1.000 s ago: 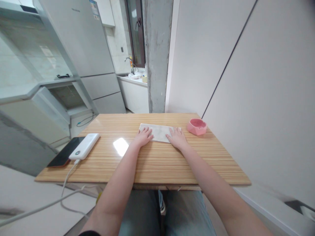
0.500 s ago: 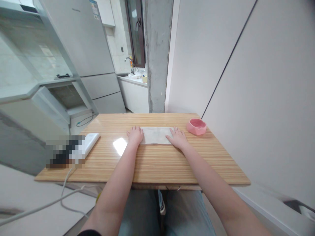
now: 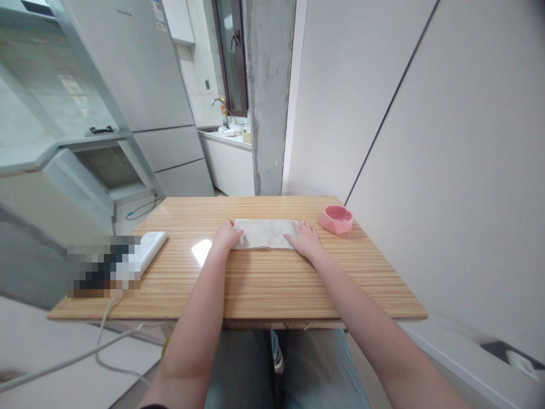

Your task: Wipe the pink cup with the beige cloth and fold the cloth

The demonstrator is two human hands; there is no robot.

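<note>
A whitish folded cloth (image 3: 264, 234) lies as a long flat strip across the wooden table. At its left end, my left hand (image 3: 227, 234) grips the edge, with the thumb on top and the fingers curled round the side, partly hidden. On the right end of the cloth, my right hand (image 3: 305, 238) rests flat, fingers spread.
A pink faceted bowl (image 3: 337, 220) stands near the right edge of the wooden table (image 3: 272, 289). At the left lie a white flat object (image 3: 152, 250) and a blurred-out dark item, with a pale cable (image 3: 104, 326) hanging off the front edge. A wall rises at the right.
My left hand has gone from lying flat with fingers spread to curling round the cloth's left end. My right hand stays flat. The view has shifted slightly.
</note>
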